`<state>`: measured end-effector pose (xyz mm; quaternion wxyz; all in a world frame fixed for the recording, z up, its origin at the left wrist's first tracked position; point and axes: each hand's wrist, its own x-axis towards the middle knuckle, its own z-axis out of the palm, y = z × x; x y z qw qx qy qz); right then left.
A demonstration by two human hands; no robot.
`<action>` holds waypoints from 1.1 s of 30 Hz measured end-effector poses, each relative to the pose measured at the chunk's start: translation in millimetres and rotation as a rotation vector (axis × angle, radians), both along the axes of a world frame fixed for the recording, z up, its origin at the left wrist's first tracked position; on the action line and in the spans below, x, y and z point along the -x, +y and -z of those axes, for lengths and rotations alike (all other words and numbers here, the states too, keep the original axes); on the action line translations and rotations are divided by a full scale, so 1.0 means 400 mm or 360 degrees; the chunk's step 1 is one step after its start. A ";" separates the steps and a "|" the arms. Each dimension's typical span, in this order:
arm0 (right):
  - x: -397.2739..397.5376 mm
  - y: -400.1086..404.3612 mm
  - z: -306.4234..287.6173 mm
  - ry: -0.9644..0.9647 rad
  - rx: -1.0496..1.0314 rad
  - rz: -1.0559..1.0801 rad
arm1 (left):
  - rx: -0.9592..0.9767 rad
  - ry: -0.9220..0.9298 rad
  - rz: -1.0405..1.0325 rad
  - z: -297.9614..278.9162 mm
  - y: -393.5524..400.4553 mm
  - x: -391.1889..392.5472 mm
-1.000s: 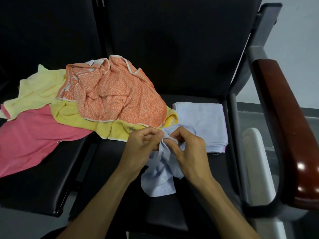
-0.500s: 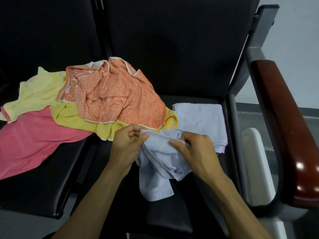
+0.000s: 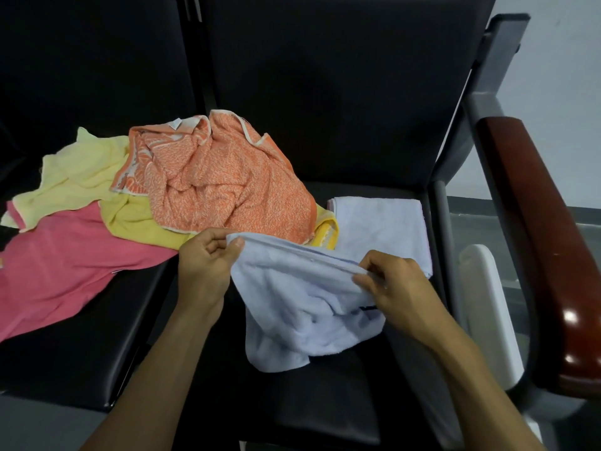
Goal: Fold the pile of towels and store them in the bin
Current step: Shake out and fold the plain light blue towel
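Held towel [image 3: 302, 304]: pale blue, plain. Folded towel [image 3: 380, 229]: same pale blue with a faint pink edge. Top towel of pile [image 3: 227, 187]: orange with white speckle and white border. Beneath it: mustard-yellow towel [image 3: 136, 222], pale yellow towel [image 3: 78, 177], pink towel [image 3: 65, 271]. Seats [image 3: 341, 402]: black. Armrest [image 3: 536, 242]: dark reddish-brown, glossy.

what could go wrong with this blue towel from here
The light blue towel is held only by pinches of the left hand and right hand along its top edge; the crumpled lower part may fold unevenly. Spreading it could disturb the folded towel or snag the orange towel.
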<state>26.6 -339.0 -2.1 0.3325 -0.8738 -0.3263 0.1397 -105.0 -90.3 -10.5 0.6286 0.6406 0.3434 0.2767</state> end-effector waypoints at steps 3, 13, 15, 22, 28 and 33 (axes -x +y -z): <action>0.008 -0.007 -0.010 -0.0133 0.0083 0.0065 | -0.0010 0.0011 -0.0007 -0.002 0.000 0.002; -0.015 -0.046 0.003 -0.0095 0.0179 0.0058 | -0.0002 -0.0013 -0.0100 0.003 0.016 0.002; -0.014 -0.050 -0.010 -0.0234 0.0131 0.0172 | -0.0010 -0.0020 -0.0109 0.003 0.020 0.002; -0.044 -0.111 0.024 -0.0193 0.0368 0.0031 | -0.0035 0.0004 -0.0157 0.009 0.053 0.025; -0.040 -0.128 0.012 -0.0305 0.0145 0.0142 | -0.0047 0.0011 -0.0137 0.004 0.058 0.041; -0.030 -0.112 -0.004 -0.0523 0.0061 0.0165 | -0.0050 -0.0004 -0.0174 0.001 0.063 0.045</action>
